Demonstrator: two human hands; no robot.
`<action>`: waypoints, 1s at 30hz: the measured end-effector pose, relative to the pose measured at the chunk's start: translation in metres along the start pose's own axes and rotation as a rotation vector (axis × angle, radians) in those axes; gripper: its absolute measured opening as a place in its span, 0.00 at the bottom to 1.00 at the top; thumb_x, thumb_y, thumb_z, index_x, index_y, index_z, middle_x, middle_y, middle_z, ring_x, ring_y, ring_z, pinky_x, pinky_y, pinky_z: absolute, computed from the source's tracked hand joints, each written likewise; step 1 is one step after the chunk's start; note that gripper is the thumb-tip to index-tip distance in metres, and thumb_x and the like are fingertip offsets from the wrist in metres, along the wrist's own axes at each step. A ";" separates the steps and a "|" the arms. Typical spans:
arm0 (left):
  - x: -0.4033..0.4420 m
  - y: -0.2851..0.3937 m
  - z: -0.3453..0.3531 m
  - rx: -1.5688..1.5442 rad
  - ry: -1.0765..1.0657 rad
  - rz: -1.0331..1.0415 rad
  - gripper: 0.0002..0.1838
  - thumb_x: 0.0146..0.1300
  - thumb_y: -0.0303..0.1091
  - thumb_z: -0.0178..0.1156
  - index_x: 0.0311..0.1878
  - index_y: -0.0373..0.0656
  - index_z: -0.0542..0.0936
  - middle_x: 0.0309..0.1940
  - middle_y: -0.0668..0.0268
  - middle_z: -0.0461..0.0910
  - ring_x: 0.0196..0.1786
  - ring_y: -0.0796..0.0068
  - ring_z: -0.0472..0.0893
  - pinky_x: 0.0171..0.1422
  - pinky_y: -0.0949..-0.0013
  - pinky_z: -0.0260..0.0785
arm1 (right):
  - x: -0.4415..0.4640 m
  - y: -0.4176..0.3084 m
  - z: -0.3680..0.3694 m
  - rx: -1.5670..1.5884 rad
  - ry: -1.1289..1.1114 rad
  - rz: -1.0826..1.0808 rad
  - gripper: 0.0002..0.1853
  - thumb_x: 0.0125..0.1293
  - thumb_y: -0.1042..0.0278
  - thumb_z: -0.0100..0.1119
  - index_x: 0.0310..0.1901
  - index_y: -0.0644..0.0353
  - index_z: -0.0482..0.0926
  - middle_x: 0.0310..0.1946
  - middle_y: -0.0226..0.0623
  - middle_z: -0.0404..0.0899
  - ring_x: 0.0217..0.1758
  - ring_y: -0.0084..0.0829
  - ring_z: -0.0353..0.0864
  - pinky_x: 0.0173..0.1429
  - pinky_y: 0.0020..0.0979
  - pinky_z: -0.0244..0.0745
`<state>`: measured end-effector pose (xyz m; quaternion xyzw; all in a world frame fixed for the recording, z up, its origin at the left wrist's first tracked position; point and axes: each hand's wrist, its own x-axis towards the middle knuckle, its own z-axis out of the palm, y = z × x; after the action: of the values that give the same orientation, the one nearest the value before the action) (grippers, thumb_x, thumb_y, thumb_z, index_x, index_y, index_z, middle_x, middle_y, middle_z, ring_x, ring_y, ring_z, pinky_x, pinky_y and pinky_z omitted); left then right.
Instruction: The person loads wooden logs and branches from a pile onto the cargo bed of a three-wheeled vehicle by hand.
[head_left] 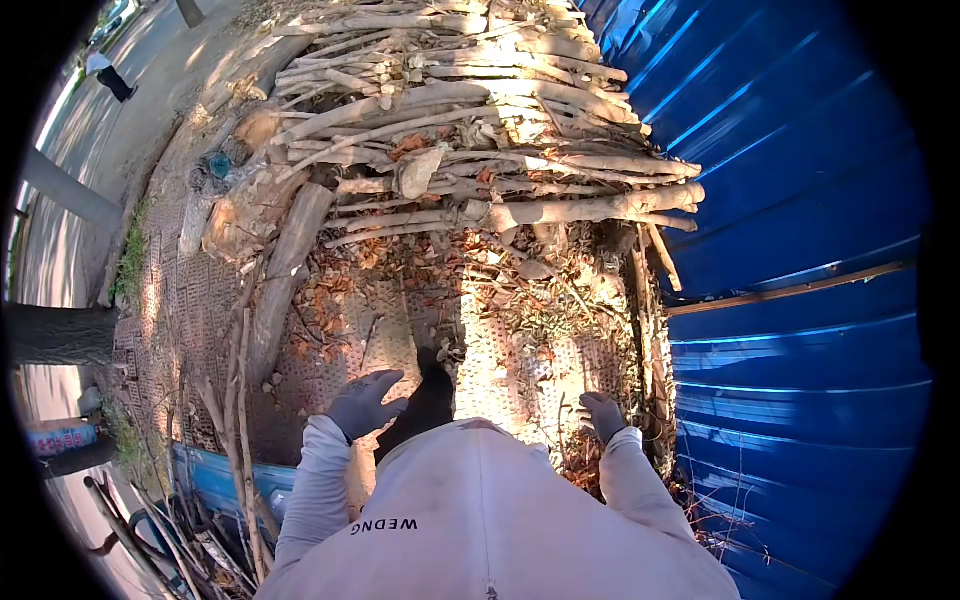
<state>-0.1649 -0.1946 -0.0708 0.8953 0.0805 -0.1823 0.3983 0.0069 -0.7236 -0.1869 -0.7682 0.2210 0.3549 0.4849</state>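
left grip (366,405), a hand in a grey glove: open, fingers spread, holding nothing. right grip (604,415), also gloved: fingers slightly curled, nothing seen in it. dark shoe (434,382) just beyond the left grip, on patterned paving slabs (500,385) with dry brown leaves (425,270) scattered about. footing looks like the near risk: leaves and loose twigs could slide or roll underfoot. upright thin bare sticks (243,430) left of the left grip could snag the pale sleeve (318,480) if the arm swings out.

thick bark-covered log (290,285) ahead and left of the left grip, long axis running roughly near to far, slightly slanted; could roll if knocked. farther out, ahead of both grips, the stack of pale cut branches (560,208): long axes mostly crosswise, left to right, right ends toward the blue corrugated metal fence (790,350) on the right grip's side. stack is uneven, crooked pieces over gaps, so pulling a low one could let upper ones slip; projecting ends might scrape the fence. farthest, a person (108,75) on the path, ahead and far left.
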 end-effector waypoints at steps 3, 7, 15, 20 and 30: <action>0.051 0.006 -0.013 0.007 -0.026 0.072 0.34 0.71 0.56 0.62 0.73 0.47 0.73 0.68 0.50 0.77 0.68 0.47 0.78 0.74 0.53 0.69 | 0.027 -0.016 -0.019 -0.005 0.034 0.029 0.20 0.72 0.61 0.67 0.61 0.63 0.82 0.47 0.36 0.87 0.47 0.30 0.88 0.48 0.31 0.82; 0.091 0.014 -0.032 0.061 -0.067 0.027 0.32 0.71 0.54 0.63 0.72 0.46 0.73 0.66 0.50 0.78 0.68 0.47 0.78 0.73 0.53 0.70 | 0.071 -0.055 -0.022 0.163 0.017 0.067 0.23 0.73 0.59 0.66 0.65 0.61 0.79 0.53 0.37 0.86 0.47 0.31 0.87 0.50 0.32 0.82; 0.111 -0.003 -0.038 0.139 -0.048 -0.311 0.32 0.71 0.52 0.64 0.71 0.43 0.74 0.67 0.49 0.78 0.68 0.48 0.78 0.74 0.52 0.70 | 0.249 -0.160 0.019 0.514 -0.138 0.012 0.46 0.72 0.36 0.63 0.80 0.59 0.59 0.76 0.51 0.67 0.74 0.45 0.72 0.75 0.41 0.71; 0.091 0.010 0.006 -0.015 0.079 -0.705 0.34 0.70 0.52 0.65 0.72 0.42 0.73 0.66 0.47 0.79 0.67 0.46 0.79 0.74 0.52 0.69 | 0.451 -0.209 0.033 0.863 -0.100 0.011 0.43 0.77 0.40 0.59 0.85 0.39 0.49 0.82 0.40 0.57 0.81 0.44 0.61 0.78 0.47 0.61; 0.154 0.073 0.097 -0.615 0.016 -1.005 0.35 0.70 0.52 0.67 0.73 0.43 0.75 0.64 0.47 0.81 0.62 0.55 0.84 0.70 0.57 0.74 | 0.600 -0.268 0.069 1.223 -0.164 -0.083 0.33 0.71 0.49 0.68 0.69 0.64 0.75 0.68 0.46 0.78 0.70 0.45 0.76 0.78 0.48 0.71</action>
<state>-0.0278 -0.3155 -0.1405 0.5919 0.5472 -0.3104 0.5039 0.5574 -0.5425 -0.5047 -0.3291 0.3163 0.2025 0.8664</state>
